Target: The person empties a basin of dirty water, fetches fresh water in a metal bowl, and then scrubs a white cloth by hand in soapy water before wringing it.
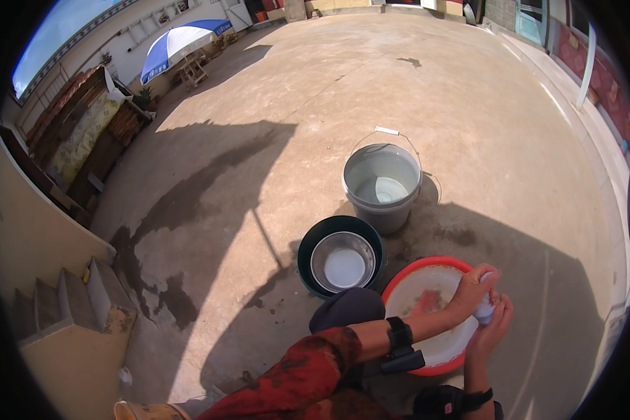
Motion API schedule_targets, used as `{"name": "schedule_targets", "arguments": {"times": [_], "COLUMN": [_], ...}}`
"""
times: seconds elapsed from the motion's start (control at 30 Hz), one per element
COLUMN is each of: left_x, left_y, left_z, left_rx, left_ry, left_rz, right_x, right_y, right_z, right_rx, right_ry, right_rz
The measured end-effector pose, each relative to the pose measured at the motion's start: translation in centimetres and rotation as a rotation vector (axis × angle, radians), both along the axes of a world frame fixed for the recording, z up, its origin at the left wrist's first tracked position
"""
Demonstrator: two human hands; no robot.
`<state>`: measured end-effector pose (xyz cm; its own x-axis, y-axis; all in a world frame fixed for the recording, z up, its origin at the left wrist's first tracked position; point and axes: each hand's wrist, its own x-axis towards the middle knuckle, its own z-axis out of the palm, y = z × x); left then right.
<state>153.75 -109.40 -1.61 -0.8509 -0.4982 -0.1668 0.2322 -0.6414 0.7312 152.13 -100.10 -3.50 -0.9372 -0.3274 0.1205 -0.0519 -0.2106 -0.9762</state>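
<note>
Over the right rim of a white basin with a red edge (394, 283), both hands grip a bunched, light-coloured wet cloth (485, 310). My left hand (472, 291) comes across from the lower left and closes on the cloth's upper end. Below it, my right hand (496, 320) is wrapped around the lower part. The basin holds shallow water, with a reddish pattern showing at its middle. Both forearms wear black straps, and a small black device hangs by the left one.
A grey bucket of water (382, 210) with a wire handle stands beyond the basin. Left of the basin, a steel bowl (320, 257) sits inside a dark green tub (304, 247). Concrete steps (107, 294) are at left, and a yellowish container (147, 411) is at the bottom edge.
</note>
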Motion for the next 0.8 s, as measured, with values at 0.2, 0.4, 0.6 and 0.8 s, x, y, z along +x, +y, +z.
{"name": "schedule_targets", "arguments": {"times": [0.2,0.4,0.6,0.8], "left_x": [1.3,2.1,2.7,3.5], "left_y": [0.3,1.4,1.6,1.3], "left_z": [1.7,0.8,-0.9,-2.0], "left_rx": [-0.473,-1.007,-1.342,-1.553], "left_ry": [0.108,0.311,0.612,0.722], "left_rz": [-0.06,-0.057,-0.101,-0.301], "right_x": [-1.0,-2.3,-3.3,-3.2], "right_y": [-0.1,1.2,0.9,0.3], "right_z": [0.5,-0.6,-0.7,0.1], "right_rx": [-0.31,-0.219,0.025,0.229], "right_ry": [-0.363,-0.625,-0.674,-0.659], "right_rz": [0.22,0.321,0.685,0.774]}}
